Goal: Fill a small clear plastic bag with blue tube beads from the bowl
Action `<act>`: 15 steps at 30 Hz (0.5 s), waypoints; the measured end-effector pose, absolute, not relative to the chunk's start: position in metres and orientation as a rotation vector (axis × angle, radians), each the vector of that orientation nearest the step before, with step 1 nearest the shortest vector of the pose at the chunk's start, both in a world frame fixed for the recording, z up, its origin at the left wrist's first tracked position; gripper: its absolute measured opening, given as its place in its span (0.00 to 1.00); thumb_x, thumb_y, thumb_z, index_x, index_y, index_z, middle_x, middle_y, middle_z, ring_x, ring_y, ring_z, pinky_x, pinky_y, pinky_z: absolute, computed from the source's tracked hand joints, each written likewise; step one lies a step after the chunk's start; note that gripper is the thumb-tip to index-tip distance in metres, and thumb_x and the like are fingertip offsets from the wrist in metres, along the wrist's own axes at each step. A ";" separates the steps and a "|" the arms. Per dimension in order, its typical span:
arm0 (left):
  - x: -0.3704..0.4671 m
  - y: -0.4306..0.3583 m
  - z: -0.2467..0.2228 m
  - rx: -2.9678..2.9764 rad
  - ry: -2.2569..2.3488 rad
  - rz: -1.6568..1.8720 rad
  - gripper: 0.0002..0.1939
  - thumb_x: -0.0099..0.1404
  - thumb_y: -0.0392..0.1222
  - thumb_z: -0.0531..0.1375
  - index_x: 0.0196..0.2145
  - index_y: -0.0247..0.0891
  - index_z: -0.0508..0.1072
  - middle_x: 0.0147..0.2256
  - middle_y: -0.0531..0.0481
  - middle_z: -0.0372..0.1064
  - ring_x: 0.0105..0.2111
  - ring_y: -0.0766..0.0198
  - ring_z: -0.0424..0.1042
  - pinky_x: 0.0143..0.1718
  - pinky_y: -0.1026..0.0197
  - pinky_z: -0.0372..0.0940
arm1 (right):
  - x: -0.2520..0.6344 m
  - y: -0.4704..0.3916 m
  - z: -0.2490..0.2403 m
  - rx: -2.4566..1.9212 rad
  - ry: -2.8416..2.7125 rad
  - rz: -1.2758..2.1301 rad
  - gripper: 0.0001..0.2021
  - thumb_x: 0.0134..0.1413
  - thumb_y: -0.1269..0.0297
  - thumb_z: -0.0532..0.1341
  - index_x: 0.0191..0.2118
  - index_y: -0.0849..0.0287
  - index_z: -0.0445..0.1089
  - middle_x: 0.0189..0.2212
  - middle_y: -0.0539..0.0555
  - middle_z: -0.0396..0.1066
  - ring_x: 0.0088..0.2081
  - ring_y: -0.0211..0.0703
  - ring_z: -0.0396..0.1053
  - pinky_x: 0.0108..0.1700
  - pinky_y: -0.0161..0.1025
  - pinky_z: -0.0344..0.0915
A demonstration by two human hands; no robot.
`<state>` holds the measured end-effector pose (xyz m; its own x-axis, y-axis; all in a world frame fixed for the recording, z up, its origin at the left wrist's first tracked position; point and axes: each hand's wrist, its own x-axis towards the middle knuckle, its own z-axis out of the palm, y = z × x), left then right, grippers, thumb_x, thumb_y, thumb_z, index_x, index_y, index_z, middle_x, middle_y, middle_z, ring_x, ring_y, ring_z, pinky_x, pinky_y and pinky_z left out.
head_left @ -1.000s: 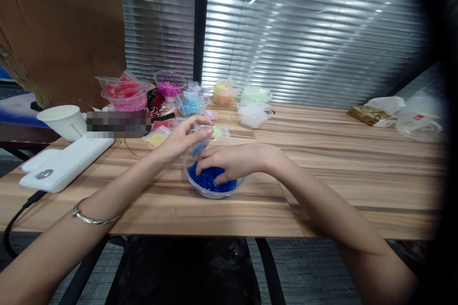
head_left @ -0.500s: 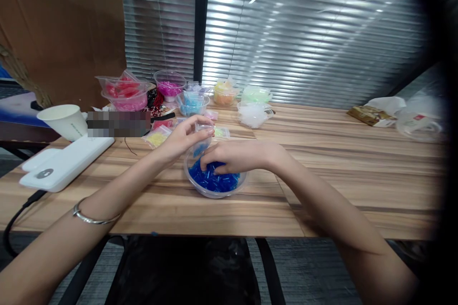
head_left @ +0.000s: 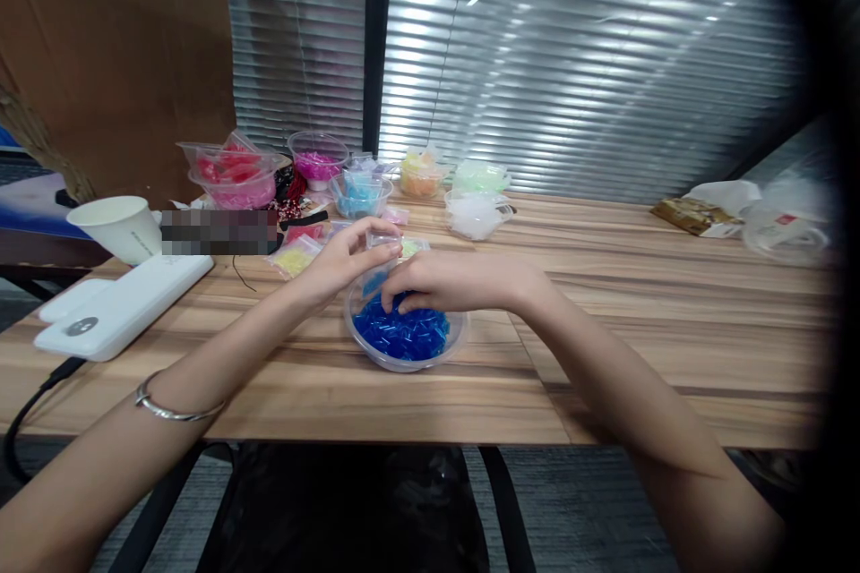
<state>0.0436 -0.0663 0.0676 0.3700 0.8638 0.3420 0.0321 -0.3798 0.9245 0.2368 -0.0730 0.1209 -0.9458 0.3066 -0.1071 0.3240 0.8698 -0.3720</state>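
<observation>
Ideally, the left hand [head_left: 339, 264] keeps its bag [head_left: 377, 267] open over the bowl [head_left: 405, 336] while right fingers [head_left: 408, 300], pinched narrow, drop beads [head_left: 403, 333] inside.

Head camera — close, looking forward-down over the wooden table [head_left: 605, 286].

2 hands [head_left: 349, 261] [head_left: 447, 282], 1 paper cup [head_left: 117, 226], 1 blue-bead bowl [head_left: 405, 336] (approx. 6 other bead tubs)
</observation>
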 end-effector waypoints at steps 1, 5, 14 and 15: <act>0.044 -0.066 0.068 1.722 0.804 1.136 0.19 0.60 0.51 0.65 0.44 0.37 0.71 0.45 0.45 0.71 0.46 0.57 0.69 0.50 0.56 0.62 | 0.237 -0.073 0.122 0.511 2.999 -0.604 0.12 0.60 0.76 0.55 0.42 0.59 0.74 0.37 0.52 0.74 0.36 0.38 0.68 0.38 0.36 0.61; 0.043 -0.066 0.068 1.759 0.812 1.142 0.20 0.59 0.52 0.65 0.43 0.37 0.72 0.44 0.46 0.70 0.45 0.59 0.68 0.49 0.58 0.61 | 0.237 -0.073 0.123 0.535 3.016 -0.606 0.12 0.59 0.76 0.56 0.42 0.59 0.75 0.37 0.52 0.75 0.35 0.38 0.68 0.38 0.37 0.61; 0.043 -0.065 0.068 1.778 0.796 1.145 0.19 0.59 0.52 0.66 0.43 0.37 0.72 0.44 0.47 0.70 0.45 0.60 0.67 0.49 0.58 0.60 | 0.234 -0.074 0.124 0.530 3.041 -0.598 0.12 0.58 0.78 0.56 0.40 0.61 0.76 0.34 0.52 0.76 0.34 0.37 0.69 0.37 0.35 0.62; 0.043 -0.065 0.067 1.782 0.793 1.146 0.19 0.59 0.52 0.66 0.43 0.37 0.72 0.44 0.47 0.70 0.45 0.59 0.67 0.49 0.58 0.60 | 0.234 -0.074 0.125 0.544 3.037 -0.606 0.12 0.58 0.77 0.56 0.40 0.61 0.76 0.34 0.52 0.76 0.34 0.37 0.69 0.37 0.35 0.62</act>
<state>0.0430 -0.0648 0.0675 0.3788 0.8423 0.3834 0.0620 -0.4364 0.8976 0.2342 -0.0742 0.1246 -0.9402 0.3345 -0.0641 0.3335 0.8660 -0.3726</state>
